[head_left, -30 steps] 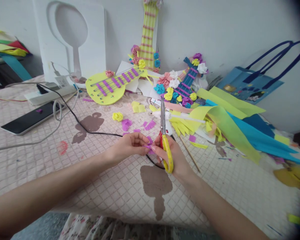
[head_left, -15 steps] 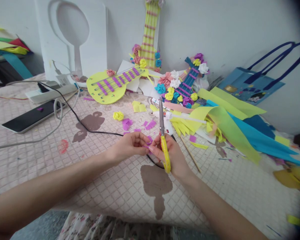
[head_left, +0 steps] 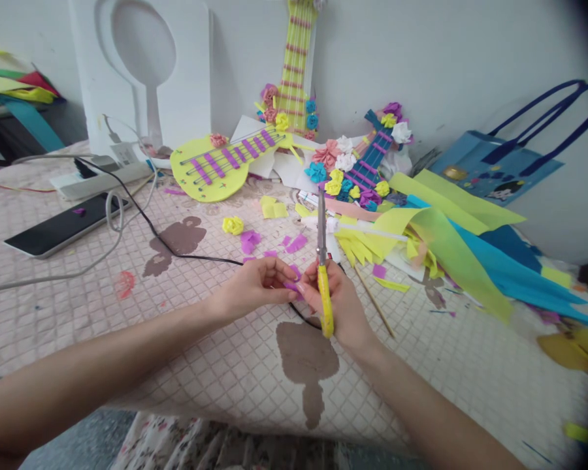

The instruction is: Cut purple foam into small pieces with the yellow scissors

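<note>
A small purple paper piece (head_left: 293, 286) is pinched between the fingertips of my left hand (head_left: 257, 284), and the fingertips of my right hand (head_left: 337, 300) meet it from the other side. My right hand is also closed around yellow-handled scissors (head_left: 325, 297), whose blades point away from me and look closed. Loose purple scraps (head_left: 249, 241) and a yellow paper flower (head_left: 232, 226) lie just beyond my hands. A black cable (head_left: 200, 257) passes beneath them.
Paper-flowered guitar shapes (head_left: 220, 164) stand or lie at the back. A glue gun (head_left: 323, 224) and a wooden stick (head_left: 375, 301) lie near the scissors. Yellow and blue paper strips (head_left: 490, 261) spread rightward, before a blue bag (head_left: 494, 163). A power strip (head_left: 98, 179) and a dark phone-like slab (head_left: 66, 225) are left.
The scissors have tilted slightly in my right hand. More of the purple piece shows between my fingertips. The view has shifted a little.
</note>
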Demonstrator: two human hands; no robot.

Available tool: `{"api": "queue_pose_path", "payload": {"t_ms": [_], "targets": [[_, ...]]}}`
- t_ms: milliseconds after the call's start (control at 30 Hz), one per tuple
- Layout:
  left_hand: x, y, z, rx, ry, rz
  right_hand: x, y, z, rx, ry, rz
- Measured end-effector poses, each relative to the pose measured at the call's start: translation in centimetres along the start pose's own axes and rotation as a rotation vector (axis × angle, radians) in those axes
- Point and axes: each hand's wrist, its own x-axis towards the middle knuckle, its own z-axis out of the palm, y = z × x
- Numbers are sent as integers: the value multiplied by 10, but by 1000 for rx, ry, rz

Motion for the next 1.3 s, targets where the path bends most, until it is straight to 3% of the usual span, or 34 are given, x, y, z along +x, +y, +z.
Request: {"api": "queue_pose_path", "payload": {"t_ms": [333,1300], "targets": [[-2,2,2,-9,-19,-165,-1,-1,-2,49,-7,20],[-7,2,6,60,76,-69,-1,3,-1,83,-26,26]]}}
